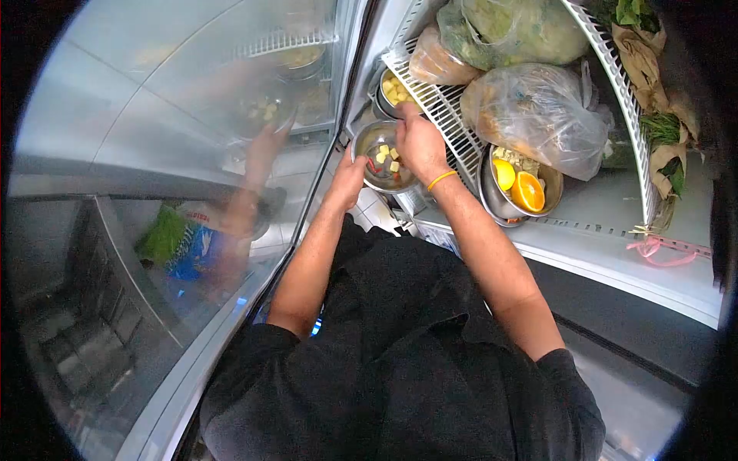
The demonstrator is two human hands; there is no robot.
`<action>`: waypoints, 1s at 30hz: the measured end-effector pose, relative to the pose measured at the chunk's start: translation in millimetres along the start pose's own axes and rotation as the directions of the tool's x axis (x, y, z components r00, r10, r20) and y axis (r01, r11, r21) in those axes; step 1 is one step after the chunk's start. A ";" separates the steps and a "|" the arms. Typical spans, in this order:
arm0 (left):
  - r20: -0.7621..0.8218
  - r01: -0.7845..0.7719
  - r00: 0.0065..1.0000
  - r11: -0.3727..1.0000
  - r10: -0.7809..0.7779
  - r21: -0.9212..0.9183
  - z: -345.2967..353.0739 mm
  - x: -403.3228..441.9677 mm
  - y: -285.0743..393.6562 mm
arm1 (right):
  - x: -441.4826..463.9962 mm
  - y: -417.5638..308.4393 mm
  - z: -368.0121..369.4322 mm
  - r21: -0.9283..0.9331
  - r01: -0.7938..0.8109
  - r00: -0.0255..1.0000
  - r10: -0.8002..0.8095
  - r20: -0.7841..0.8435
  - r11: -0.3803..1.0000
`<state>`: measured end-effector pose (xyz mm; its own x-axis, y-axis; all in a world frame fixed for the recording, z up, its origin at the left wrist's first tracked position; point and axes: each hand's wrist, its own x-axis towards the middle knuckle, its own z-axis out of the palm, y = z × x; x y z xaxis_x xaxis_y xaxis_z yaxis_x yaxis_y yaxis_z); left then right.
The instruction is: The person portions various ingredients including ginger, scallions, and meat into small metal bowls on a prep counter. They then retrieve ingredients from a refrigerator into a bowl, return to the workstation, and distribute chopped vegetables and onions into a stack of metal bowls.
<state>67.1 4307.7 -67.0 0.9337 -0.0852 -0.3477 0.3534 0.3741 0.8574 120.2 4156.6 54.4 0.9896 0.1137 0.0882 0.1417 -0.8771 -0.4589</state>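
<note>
- Bowl (pixel 374 138): round, metal, in the gap between door (pixel 192 115) and rack (pixel 450 115), above the tiled floor (pixel 374 213).
- Contents: a few yellow cubes (pixel 384 150) near the middle, plus a bit of red at the left side. Much of the inside is bare metal.
- Left hand (pixel 350 181): clamped on the bowl's left rim, thumb at the top edge, fingers mostly hidden under it.
- Right hand (pixel 421 144): over the bowl's right side, fingers pointing up toward the pot (pixel 380 104). Fingertips hard to make out; can't tell if they're pinched on something, on a rim, or free. Yellow band (pixel 441 180) on that wrist.
- Pot: metal, just beyond the bowl, yellow chunks (pixel 395 89) inside. Partly hidden by the rack's edge.
- Rack: white wire, holding clear bags (pixel 534 115); contents look green in one, orange-brown in others.
- Second bowl (pixel 490 196): metal, right of the right forearm, below the bags. Holds a cut orange (pixel 529 192), a yellow piece (pixel 503 174) beside it, pale chopped stuff behind.
- Far right: greens in brown paper (pixel 639 65), pink tie (pixel 653 250) lower down.
- Door: glass, standing open on the left, arms mirrored in it.
</note>
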 end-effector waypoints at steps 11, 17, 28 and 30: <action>-0.029 0.015 0.999 1.000 -0.015 0.016 -0.1 -4.7 16.8 | 7.2 1.3 16.8 -0.075 0.060 0.998 -0.058 0.025 0.995; -0.062 -0.027 0.998 0.999 0.029 0.030 -9.8 37.9 -12.5 | 40.4 8.0 33.1 -0.165 -0.061 0.994 0.075 0.079 0.984; 0.062 -0.087 0.994 0.994 0.091 -0.065 -7.5 61.9 18.7 | 22.3 9.9 60.8 -0.176 0.124 0.992 -0.127 -0.009 0.977; -0.012 0.029 0.999 0.999 -0.030 -0.044 -18.5 35.7 23.2 | -23.5 -18.8 12.3 0.103 0.037 0.964 -0.063 0.258 0.994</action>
<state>107.6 4330.4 -66.6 0.9220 -0.0849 -0.3777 0.3776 0.4118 0.8293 94.6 4176.2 50.2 0.9516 0.2853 -0.1145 0.1802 -0.8195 -0.5440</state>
